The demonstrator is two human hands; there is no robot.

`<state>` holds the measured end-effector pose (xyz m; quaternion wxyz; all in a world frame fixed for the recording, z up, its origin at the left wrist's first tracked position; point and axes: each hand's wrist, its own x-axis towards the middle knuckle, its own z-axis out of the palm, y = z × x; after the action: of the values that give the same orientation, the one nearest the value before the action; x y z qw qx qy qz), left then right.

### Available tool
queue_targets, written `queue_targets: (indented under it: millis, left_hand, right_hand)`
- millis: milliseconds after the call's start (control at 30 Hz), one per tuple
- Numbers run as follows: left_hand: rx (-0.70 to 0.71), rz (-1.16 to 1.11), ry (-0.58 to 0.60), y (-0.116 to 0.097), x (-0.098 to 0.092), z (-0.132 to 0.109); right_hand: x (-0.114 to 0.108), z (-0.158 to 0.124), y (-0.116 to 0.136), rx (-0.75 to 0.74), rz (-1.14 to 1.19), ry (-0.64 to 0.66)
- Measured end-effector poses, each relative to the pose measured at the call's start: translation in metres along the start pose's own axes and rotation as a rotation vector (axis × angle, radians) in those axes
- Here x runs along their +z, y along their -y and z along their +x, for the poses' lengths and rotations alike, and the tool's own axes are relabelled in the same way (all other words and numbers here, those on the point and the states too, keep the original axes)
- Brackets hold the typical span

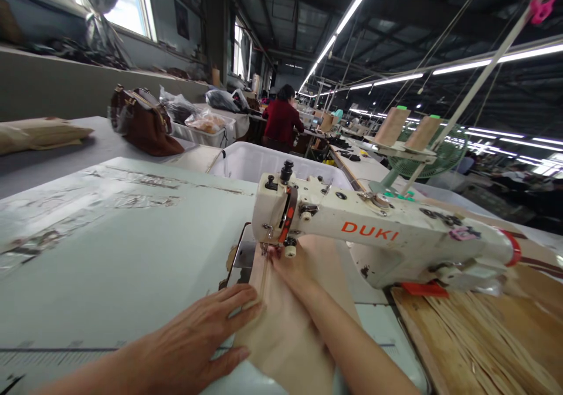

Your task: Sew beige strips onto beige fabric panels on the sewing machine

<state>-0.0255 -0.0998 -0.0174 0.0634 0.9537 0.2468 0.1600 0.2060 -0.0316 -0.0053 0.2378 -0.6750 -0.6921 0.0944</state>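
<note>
A white sewing machine (325,213) marked DUKI stands on a pale green table. Under its presser foot runs a beige fabric piece (299,330) with a narrow strip along its left edge. My left hand (206,324) lies at that edge, fingers stretched out and thumb apart, its fingertips resting on the fabric. Just right of the needle, my right hand (292,266) reaches under the machine's arm and lies on the fabric. Its fingertips are partly hidden behind the machine head, so their grip does not show.
Beige strips (479,336) lie on a wooden board at the right. Two thread cones (391,126) stand on a holder before a green fan (444,151). Behind the machine is a white bin (246,160). A brown handbag (143,122) sits at the left; a person (284,116) in red sits beyond.
</note>
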Motion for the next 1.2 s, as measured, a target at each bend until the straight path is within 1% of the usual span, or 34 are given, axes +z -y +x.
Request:
queue_targets:
  millis: [67, 100, 167, 233, 300, 367, 467, 567, 633, 733, 833, 1000, 1200]
  left_hand:
    - [-0.005, -0.006, -0.001, -0.002, -0.001, -0.002]
    - [-0.008, -0.018, -0.006, -0.003, -0.002, -0.002]
    - [-0.015, -0.05, -0.012, -0.004, -0.003, -0.001]
    - [-0.02, -0.062, -0.015, -0.002, -0.003, 0.002]
    - [-0.024, -0.057, -0.006, 0.001, -0.005, 0.005]
    - [-0.023, -0.062, 0.017, 0.004, -0.008, 0.01]
    - [-0.023, -0.084, 0.058, 0.009, -0.012, 0.019]
    - [-0.032, -0.108, 0.09, 0.016, -0.012, 0.027]
    - [-0.036, -0.121, 0.081, 0.021, -0.011, 0.03]
    - [-0.034, -0.118, 0.067, 0.028, -0.008, 0.034]
    - [-0.028, -0.11, 0.082, 0.033, -0.008, 0.038]
    - [-0.03, -0.086, 0.095, 0.04, -0.007, 0.043]
    - [-0.021, -0.088, 0.069, 0.046, -0.006, 0.048]
  right_hand:
    - [-0.008, -0.018, -0.001, -0.054, 0.018, 0.022]
    - [-0.012, -0.03, -0.001, -0.106, 0.037, 0.039]
    - [-0.014, -0.054, -0.004, -0.257, 0.081, 0.065]
    - [-0.012, -0.073, -0.008, -0.4, 0.098, 0.066]
    - [-0.005, -0.081, -0.011, -0.45, 0.065, 0.052]
    - [0.001, -0.079, -0.013, -0.448, 0.02, 0.044]
    - [0.004, -0.068, -0.013, -0.447, -0.035, 0.05]
    - [0.0, -0.059, -0.014, -0.448, -0.079, 0.054]
    - [-0.004, -0.054, -0.014, -0.447, -0.109, 0.052]
    - [-0.01, -0.049, -0.014, -0.457, -0.135, 0.105]
    - [-0.015, -0.045, -0.015, -0.463, -0.089, 0.144]
    - [-0.011, -0.04, -0.017, -0.442, -0.012, 0.06]
    - [-0.004, -0.034, -0.021, -0.422, 0.01, 0.021]
